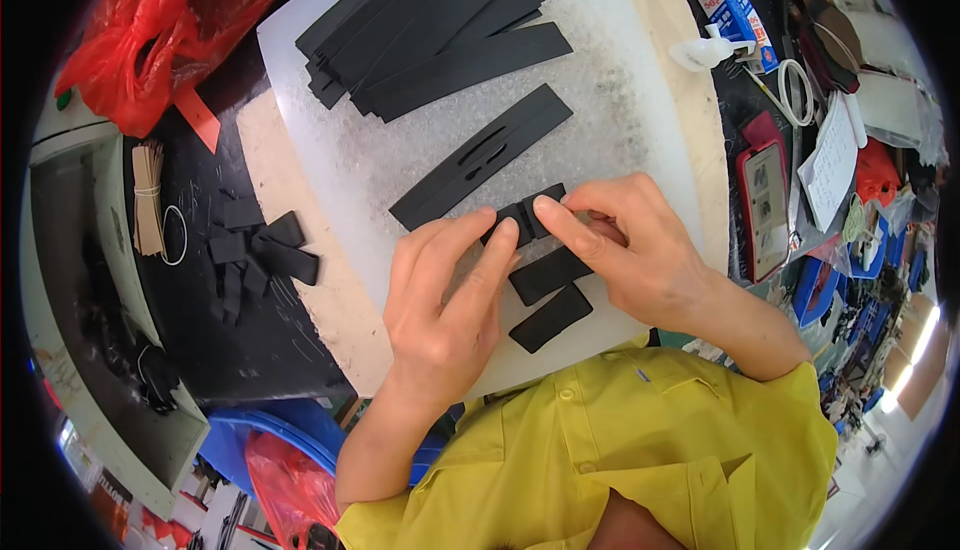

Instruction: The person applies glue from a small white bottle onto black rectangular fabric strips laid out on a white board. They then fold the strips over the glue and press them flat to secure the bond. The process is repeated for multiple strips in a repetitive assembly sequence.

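My left hand and my right hand meet over a translucent white board. Between their fingertips is a short black strip piece, pinched at its left end by my left thumb and finger. My right thumb presses on its right part, with those fingers curled behind. Just below lie two more short black pieces, one partly under my right hand and another nearer me. Beyond my hands rests a long black strip with slits. A fanned stack of long black strips covers the board's far part.
Several short black pieces are heaped on the dark table at left, beside a tied bundle of tan strips. A red plastic bag sits far left. At right are a white squeeze bottle, a phone in a red case and paper.
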Demonstrator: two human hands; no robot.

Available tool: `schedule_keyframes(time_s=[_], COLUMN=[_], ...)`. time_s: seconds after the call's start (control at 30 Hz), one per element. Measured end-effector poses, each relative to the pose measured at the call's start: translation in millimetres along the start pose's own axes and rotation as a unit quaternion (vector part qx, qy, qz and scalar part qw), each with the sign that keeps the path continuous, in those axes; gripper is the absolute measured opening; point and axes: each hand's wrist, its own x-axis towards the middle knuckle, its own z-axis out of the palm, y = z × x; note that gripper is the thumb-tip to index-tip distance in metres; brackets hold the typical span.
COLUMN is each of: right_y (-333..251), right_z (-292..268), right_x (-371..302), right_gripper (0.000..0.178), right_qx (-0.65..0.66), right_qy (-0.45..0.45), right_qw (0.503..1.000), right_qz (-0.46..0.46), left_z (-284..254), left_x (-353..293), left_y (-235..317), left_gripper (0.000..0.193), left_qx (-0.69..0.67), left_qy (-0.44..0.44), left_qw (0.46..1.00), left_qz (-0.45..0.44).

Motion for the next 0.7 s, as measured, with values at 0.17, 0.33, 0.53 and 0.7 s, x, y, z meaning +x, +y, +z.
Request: schedule_keyframes(time_s=[0.17,0.33,0.53,0.7], right_y=[0.4,-0.6,1.0,-9.1], right_z=[2.8,4.6,3.2,4.1], right_x=[-0.9,-1.0,-0.7,-1.0], right_gripper=[0.054,0.051,0.048,0.043], right_qx=[-0.028,-0.044,-0.064,-0.142], right_qy=[-0.005,-0.012,-0.028,-0.036], right_qw=[1.0,0.999,0.997,0.989], right_qz=[-0.009,-0.014,-0.022,-0.034], left_z=[1.0,1.7,3.8,-8.0], left_x=[-0.2,-0.6,-1.5,1.0], left_y=[-0.1,-0.2,0.8,6.5], left_gripper=[0.036,0.037,0.037,0.039], left_qx=[-0.004,-0.004,0.016,0.101], left_qy=[-0.005,-0.003,-0.014,-0.106], left_qw=[1.0,1.0,1.0,0.988], left_qz=[-0.013,-0.011,-0.003,0.055])
